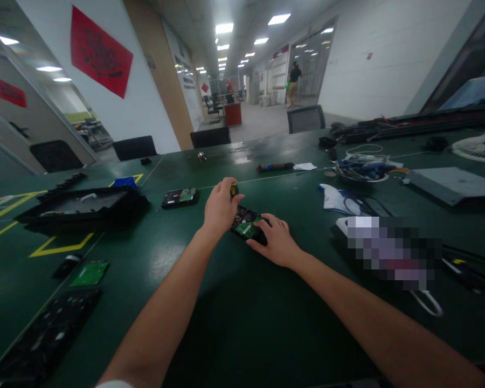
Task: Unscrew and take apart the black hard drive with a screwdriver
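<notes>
A hard drive [246, 229], black with a green circuit board facing up, lies on the dark green table in front of me. My left hand [222, 207] is closed around a short yellow-and-black screwdriver handle [234, 189], held upright over the drive's far left part. The tool's tip is too small to make out. Thumb and fingers of my right hand [275, 240] grip the drive's right end and rest partly on its board. Further left, apart from both hands, sits a second hard drive [180, 198].
A black plastic tray [81, 207] stands at left, with a loose green circuit board [90, 274] nearer me. On the right are a partly blurred-out white-edged object [343, 226], a bundle of cables [361, 167] and a flat grey metal box [456, 183]. A dark cylinder [275, 167] lies beyond my hands.
</notes>
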Available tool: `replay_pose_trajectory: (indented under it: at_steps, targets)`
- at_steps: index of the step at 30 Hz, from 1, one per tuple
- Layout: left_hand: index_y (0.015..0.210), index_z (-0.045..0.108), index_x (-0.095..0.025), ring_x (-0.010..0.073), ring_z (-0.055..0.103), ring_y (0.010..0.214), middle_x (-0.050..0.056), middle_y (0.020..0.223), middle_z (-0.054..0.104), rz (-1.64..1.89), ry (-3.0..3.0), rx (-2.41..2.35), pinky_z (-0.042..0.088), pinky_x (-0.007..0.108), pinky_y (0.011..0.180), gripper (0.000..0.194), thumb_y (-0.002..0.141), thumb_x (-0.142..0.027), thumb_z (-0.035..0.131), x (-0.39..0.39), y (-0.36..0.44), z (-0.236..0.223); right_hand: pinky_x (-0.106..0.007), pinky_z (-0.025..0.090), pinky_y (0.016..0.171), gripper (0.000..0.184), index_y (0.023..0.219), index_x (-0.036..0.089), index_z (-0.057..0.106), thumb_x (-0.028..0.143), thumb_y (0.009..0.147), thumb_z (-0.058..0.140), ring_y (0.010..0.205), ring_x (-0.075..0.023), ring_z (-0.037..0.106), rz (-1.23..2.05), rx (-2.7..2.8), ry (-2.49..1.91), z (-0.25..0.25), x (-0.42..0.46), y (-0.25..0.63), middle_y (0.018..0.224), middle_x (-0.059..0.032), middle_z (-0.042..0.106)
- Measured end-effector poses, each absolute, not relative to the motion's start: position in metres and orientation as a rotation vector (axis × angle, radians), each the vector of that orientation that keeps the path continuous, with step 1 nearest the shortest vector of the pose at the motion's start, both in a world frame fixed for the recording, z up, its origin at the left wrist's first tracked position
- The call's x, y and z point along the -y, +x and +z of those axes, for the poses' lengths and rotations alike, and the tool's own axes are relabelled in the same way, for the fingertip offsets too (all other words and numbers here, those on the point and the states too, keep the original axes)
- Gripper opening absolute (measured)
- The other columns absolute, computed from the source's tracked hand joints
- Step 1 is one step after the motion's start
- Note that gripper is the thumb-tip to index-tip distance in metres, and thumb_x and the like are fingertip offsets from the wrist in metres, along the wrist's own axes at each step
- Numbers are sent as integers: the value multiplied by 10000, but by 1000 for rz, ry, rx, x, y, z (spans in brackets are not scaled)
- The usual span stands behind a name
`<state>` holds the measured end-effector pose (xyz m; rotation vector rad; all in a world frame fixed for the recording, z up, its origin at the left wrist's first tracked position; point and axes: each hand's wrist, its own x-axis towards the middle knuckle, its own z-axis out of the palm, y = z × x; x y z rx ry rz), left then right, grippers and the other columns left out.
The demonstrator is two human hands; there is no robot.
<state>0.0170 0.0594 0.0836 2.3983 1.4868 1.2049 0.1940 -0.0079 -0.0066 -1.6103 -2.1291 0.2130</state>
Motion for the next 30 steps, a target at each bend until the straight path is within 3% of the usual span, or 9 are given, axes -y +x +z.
replay_pose_trajectory:
  at_steps: [6,13,18,22,24,26,30]
  targets:
    - [1305,614,-210,299,668,1206,142,1276,698,1153,2454,-1568,531,459,1046,378,951,-77,608,-61,15,85,-589,337,1196,556,1356,175,619,551,948,651,1469,-392,434,220,2128,-1620,-7,8,194,1536,-224,482]
    - [1262,511,-178,321,724,1083,160,1159,730,1203,2288,-1594,561,471,954,423,938,-327,739,-61,15,79,-596,333,1189,563,1356,172,611,557,947,646,1467,-397,428,224,2134,-1589,-8,7,196,1535,-231,480]
    - [1218,589,-211,290,690,1104,124,1169,710,1212,2386,-1573,551,458,985,279,952,-198,676,-60,13,84,-605,319,1200,569,1365,168,610,567,959,629,1475,-396,417,242,2140,-1598,-6,8,195,1540,-228,472]
    - [1220,648,-235,293,647,1215,123,1253,693,1220,2469,-1554,523,457,1051,307,943,-105,617,-60,12,87,-608,326,1196,559,1360,183,613,572,958,629,1470,-392,424,228,2134,-1599,-7,8,195,1540,-221,474]
    - [1238,630,-232,291,665,1197,123,1238,713,1196,2442,-1568,528,461,1038,287,968,-135,603,-60,12,86,-607,330,1192,560,1358,185,614,573,955,634,1466,-390,429,223,2130,-1596,-8,8,195,1539,-219,476]
    - [1246,588,-209,297,695,1142,137,1198,730,1191,2382,-1596,541,466,1003,273,980,-220,646,-61,13,84,-603,332,1191,569,1364,177,612,569,954,640,1463,-391,433,223,2129,-1596,-9,7,196,1538,-222,475]
    - [1213,519,-191,300,731,1048,140,1114,740,1225,2267,-1611,558,457,941,427,902,-307,788,-62,15,81,-596,342,1181,575,1359,168,617,572,951,644,1454,-397,439,213,2131,-1593,-9,7,196,1531,-230,480]
